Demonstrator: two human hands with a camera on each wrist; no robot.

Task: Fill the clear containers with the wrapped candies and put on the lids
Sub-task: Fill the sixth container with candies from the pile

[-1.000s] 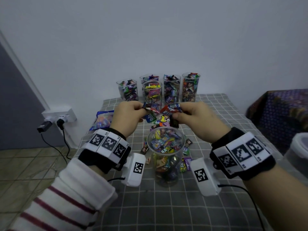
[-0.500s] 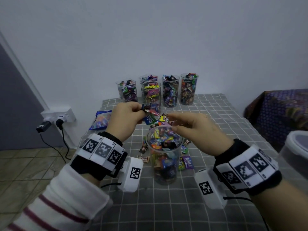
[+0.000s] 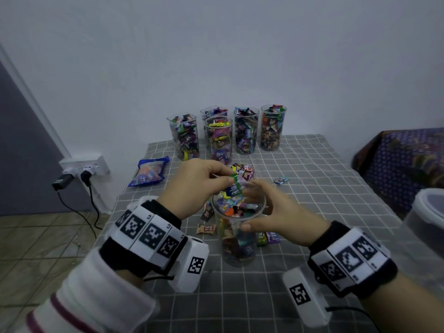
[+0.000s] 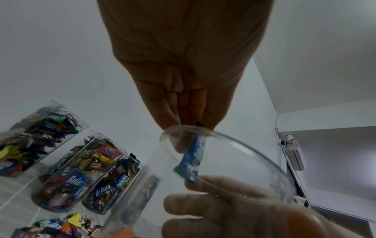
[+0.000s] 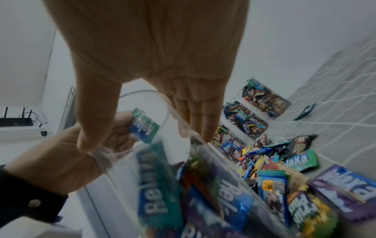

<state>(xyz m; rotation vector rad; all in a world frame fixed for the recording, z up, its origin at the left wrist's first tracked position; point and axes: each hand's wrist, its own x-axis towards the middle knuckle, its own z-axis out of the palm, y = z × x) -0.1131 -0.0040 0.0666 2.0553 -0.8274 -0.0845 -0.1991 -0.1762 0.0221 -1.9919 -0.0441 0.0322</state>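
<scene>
Candy (image 3: pixel 234 187) in a blue and green wrapper hangs over the mouth of the cup (image 3: pixel 237 233), at the centre of the head view. Our left hand (image 3: pixel 195 186) pinches its top end between thumb and fingertips. Our right hand (image 3: pixel 280 216) grips the cup near the rim, thumb on the near side and fingers curled round the far side. The cup stands on the table (image 3: pixel 324 188) and is nearly full of wrapped candies.

Behind the hands, toward the upper middle of the frame, five full cups (image 3: pixel 246 131) stand close together near the wall (image 3: pixel 216 56), all without lids. Loose candies (image 3: pixel 242 169) lie between them and our cup, and some more lie just beside its base. One single candy (image 3: pixel 280 180) lies apart at the right. A blue bag (image 3: pixel 150 174) lies at the left part of the table.

The table has a grey checked cloth. At the left, plugs sit in a wall socket (image 3: pixel 84 168). At the right edge we see a white tub (image 3: pixel 427 212) and a dark patterned cloth (image 3: pixel 403 162).
</scene>
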